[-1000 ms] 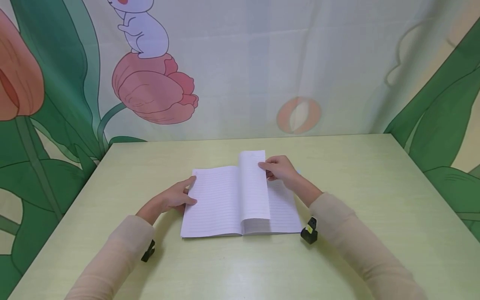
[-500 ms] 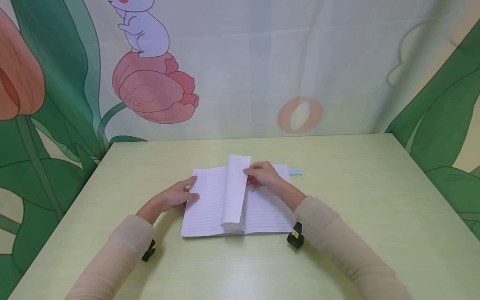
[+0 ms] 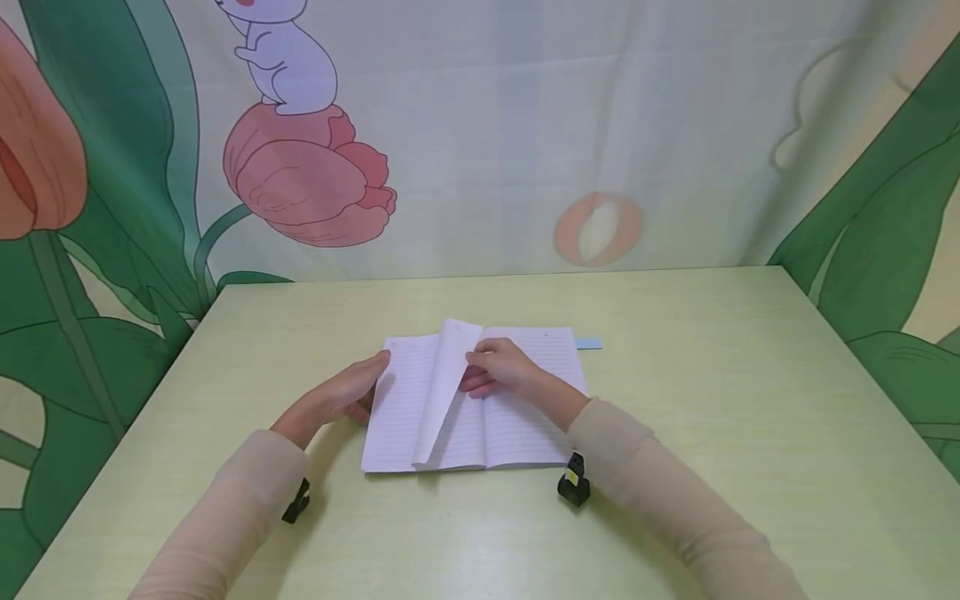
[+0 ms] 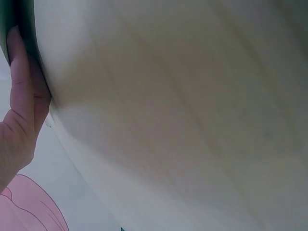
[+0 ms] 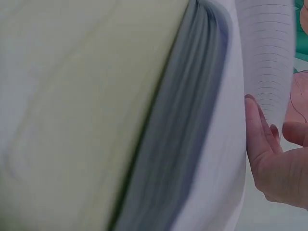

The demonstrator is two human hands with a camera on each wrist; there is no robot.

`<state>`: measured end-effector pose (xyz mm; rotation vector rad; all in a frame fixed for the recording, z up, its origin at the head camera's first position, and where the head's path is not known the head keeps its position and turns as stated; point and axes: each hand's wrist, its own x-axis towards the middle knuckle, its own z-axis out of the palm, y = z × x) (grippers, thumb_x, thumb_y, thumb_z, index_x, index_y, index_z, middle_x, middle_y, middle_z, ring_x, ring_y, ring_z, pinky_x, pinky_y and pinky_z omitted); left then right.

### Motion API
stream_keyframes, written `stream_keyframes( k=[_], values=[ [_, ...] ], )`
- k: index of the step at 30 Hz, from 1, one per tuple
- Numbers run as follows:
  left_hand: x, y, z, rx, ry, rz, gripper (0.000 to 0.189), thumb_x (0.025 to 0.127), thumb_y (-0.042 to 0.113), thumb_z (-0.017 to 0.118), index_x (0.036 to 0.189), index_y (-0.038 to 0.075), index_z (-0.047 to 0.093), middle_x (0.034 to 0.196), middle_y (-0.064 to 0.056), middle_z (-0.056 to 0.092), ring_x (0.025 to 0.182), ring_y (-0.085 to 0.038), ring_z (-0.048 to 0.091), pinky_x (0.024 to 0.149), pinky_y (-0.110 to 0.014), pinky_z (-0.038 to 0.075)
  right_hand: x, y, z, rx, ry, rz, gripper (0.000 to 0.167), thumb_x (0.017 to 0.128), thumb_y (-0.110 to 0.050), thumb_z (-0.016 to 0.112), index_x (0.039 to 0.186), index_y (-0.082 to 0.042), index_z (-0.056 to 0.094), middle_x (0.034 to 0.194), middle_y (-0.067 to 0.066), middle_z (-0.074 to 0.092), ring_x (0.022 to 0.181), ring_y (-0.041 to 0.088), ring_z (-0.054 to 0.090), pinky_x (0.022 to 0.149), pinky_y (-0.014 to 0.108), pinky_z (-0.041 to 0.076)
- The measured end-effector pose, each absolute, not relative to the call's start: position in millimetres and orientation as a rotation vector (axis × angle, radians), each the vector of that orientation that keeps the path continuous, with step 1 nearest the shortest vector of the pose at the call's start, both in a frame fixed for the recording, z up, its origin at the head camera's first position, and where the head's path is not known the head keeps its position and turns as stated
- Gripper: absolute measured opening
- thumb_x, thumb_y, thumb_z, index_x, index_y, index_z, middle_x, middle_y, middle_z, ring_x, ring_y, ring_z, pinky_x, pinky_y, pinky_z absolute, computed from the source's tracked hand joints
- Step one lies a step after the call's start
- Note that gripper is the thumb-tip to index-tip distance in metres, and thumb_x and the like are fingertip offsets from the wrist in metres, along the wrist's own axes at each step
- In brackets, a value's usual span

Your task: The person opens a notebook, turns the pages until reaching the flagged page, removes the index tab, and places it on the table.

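An open lined notebook (image 3: pixel 532 425) lies on the table, one page (image 3: pixel 442 400) lifted and curled over its left half. My right hand (image 3: pixel 501 367) pinches that page by its outer edge, near the top. In the right wrist view the lined page (image 5: pixel 269 53) stands up between thumb and fingers of the right hand (image 5: pixel 281 166). My left hand (image 3: pixel 347 394) holds the notebook's left edge near the upper corner, some fingers hidden below it. Part of the left hand (image 4: pixel 24 101) shows at the left side of the left wrist view.
A light blue tab (image 3: pixel 588 343) sticks out past the notebook's upper right side. The pale wood-look table (image 3: pixel 465 542) ends at a curtain (image 3: pixel 465 150) printed with tulips and a rabbit. A black wrist camera (image 3: pixel 574 482) hangs below the right sleeve.
My right hand has carried the page from the right half leftward across the fold, uncovering the right page and the blue tab. The left thumb has shifted off the left page.
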<state>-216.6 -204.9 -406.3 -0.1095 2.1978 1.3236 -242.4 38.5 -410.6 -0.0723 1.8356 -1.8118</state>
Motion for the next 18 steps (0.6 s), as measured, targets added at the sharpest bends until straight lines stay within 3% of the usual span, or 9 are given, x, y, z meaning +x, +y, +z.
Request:
stream_keyframes(
  k=[6,10,13,18],
  values=[
    [-215.8,-205.8,-405.5,-0.069,2.172,1.362,0.059,0.098,0.047,0.017,0.135,0.003,0.03,0.09,-0.014,0.055,0.074,-0.019,0.055,0.06,-0.033,0.048,-237.6,34.7,-409.2,-0.125,1.895,-1.725,0.026,0.096,-0.012,0.044,0.109,0.009,0.05,0.099,0.024,0.063,0.079,0.024,0.065,0.068,0.033,0.052],
    [-215.3,-205.9,-404.8,-0.041,2.145,1.371,0.058,0.099,0.042,0.023,0.145,0.009,0.014,0.099,-0.016,0.053,0.075,-0.021,0.055,0.06,-0.033,0.048,-236.0,32.9,-408.0,-0.149,1.909,-1.687,0.031,0.096,-0.015,0.043,0.114,0.009,0.05,0.1,0.022,0.063,0.083,0.024,0.065,0.071,0.033,0.052],
    [-215.6,-206.0,-406.9,-0.028,2.152,1.374,0.065,0.098,0.023,0.04,0.147,0.013,-0.002,0.105,-0.021,0.051,0.075,-0.022,0.057,0.062,-0.035,0.05,-233.7,32.9,-404.4,-0.165,1.9,-1.679,0.031,0.096,-0.013,0.042,0.116,0.01,0.05,0.102,0.023,0.062,0.088,0.027,0.064,0.074,0.034,0.051],
    [-216.3,-206.8,-410.6,-0.001,2.166,1.39,0.081,0.088,-0.006,0.05,0.146,0.01,-0.004,0.111,-0.027,0.05,0.077,-0.022,0.06,0.066,-0.039,0.052,-232.8,35.5,-406.2,-0.215,1.9,-1.702,0.03,0.095,-0.01,0.044,0.116,0.011,0.05,0.101,0.022,0.063,0.086,0.025,0.064,0.075,0.034,0.051]
  ],
)
